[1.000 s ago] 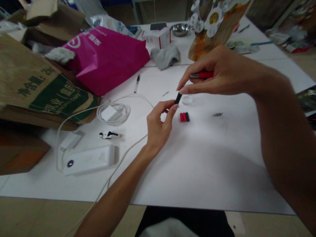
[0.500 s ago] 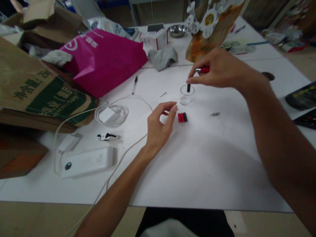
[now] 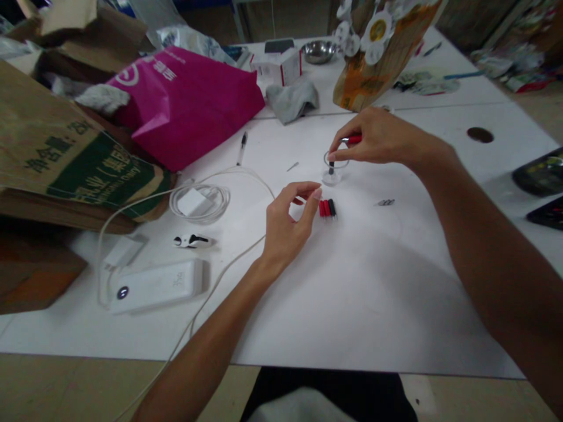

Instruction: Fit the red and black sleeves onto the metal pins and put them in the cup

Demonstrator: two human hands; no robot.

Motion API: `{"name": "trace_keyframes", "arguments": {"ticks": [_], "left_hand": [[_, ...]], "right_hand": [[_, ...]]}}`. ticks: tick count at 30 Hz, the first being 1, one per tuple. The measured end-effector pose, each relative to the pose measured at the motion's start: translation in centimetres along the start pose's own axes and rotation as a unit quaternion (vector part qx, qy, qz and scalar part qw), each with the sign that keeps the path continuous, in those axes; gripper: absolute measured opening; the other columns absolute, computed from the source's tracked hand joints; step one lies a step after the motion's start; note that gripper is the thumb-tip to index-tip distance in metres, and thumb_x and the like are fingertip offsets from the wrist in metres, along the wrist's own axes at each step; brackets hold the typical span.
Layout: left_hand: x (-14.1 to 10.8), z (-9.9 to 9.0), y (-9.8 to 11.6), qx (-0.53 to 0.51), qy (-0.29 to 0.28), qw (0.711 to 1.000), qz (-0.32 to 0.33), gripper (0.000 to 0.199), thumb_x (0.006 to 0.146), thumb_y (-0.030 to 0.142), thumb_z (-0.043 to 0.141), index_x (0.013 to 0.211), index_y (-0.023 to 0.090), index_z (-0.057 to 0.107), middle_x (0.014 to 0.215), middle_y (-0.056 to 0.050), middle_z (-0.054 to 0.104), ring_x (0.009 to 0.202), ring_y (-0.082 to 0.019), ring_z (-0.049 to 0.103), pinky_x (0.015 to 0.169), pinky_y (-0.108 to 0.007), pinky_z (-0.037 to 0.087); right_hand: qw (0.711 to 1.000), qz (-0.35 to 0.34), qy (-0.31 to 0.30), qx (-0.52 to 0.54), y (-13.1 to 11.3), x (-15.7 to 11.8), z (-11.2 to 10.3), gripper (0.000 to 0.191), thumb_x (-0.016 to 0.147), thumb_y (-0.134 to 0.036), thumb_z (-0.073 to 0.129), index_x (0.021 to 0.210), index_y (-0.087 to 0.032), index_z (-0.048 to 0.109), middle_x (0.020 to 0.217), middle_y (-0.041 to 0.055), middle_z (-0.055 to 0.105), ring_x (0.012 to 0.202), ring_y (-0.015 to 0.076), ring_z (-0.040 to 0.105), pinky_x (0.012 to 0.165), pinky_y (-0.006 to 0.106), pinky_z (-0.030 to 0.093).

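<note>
My right hand (image 3: pixel 373 136) pinches a small black piece (image 3: pixel 331 167) that reaches down inside a clear cup (image 3: pixel 338 177). A red and silver tool (image 3: pixel 353 139) is tucked in the same hand. Thumb and forefinger of my left hand (image 3: pixel 290 220) are bent close together beside a row of red (image 3: pixel 324 208) and black (image 3: pixel 332 207) pieces with thin metal ends; what they hold, if anything, is too small to tell. Small metal bits (image 3: pixel 387 202) lie to the right, and a thin metal piece (image 3: pixel 292 166) lies left of the cup.
On the left are a power bank (image 3: pixel 156 286), a coiled white cable (image 3: pixel 226 202), white clippers (image 3: pixel 192 241) and a pen (image 3: pixel 241 147). Behind stand a magenta bag (image 3: pixel 189 99), a grey cloth (image 3: pixel 292 101), a metal bowl (image 3: pixel 318 51) and a brown paper bag (image 3: pixel 365 82).
My right hand has moved down and slightly left, lowering the black piece deeper into the cup. My left hand keeps nearly the same pose, shifted slightly right.
</note>
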State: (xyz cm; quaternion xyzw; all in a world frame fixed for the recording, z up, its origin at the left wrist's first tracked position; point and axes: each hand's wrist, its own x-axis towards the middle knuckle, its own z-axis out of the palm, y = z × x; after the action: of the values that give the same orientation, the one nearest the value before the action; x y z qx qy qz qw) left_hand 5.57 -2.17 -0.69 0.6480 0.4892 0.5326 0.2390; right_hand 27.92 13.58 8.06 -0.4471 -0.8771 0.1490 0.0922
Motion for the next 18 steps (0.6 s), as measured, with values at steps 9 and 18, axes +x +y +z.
{"name": "trace_keyframes", "arguments": {"ticks": [9,18], "left_hand": [[-0.13,-0.06,0.0,0.007,-0.006,1.0,-0.008,0.018,0.115,0.043,0.076,0.117,0.027,0.083,0.113,-0.005,0.088,0.1,-0.021,0.08,0.091,-0.037,0.062],[-0.13,-0.04,-0.04,-0.006,-0.009,1.0,-0.007,0.012,0.113,0.037,0.077,0.117,0.027,0.083,0.112,-0.004,0.088,0.1,-0.021,0.079,0.093,-0.038,0.062]], "right_hand": [[1.0,0.008,-0.004,-0.001,-0.06,-0.18,-0.3,0.055,0.093,-0.081,0.077,0.116,-0.035,0.094,0.083,0.0066,0.082,0.085,0.0319,0.072,0.072,0.045,0.049],[1.0,-0.017,0.009,-0.021,-0.43,-0.35,-0.67,0.036,0.097,-0.065,0.079,0.1,-0.031,0.09,0.079,0.0068,0.076,0.083,0.0295,0.068,0.076,0.045,0.046]]}}
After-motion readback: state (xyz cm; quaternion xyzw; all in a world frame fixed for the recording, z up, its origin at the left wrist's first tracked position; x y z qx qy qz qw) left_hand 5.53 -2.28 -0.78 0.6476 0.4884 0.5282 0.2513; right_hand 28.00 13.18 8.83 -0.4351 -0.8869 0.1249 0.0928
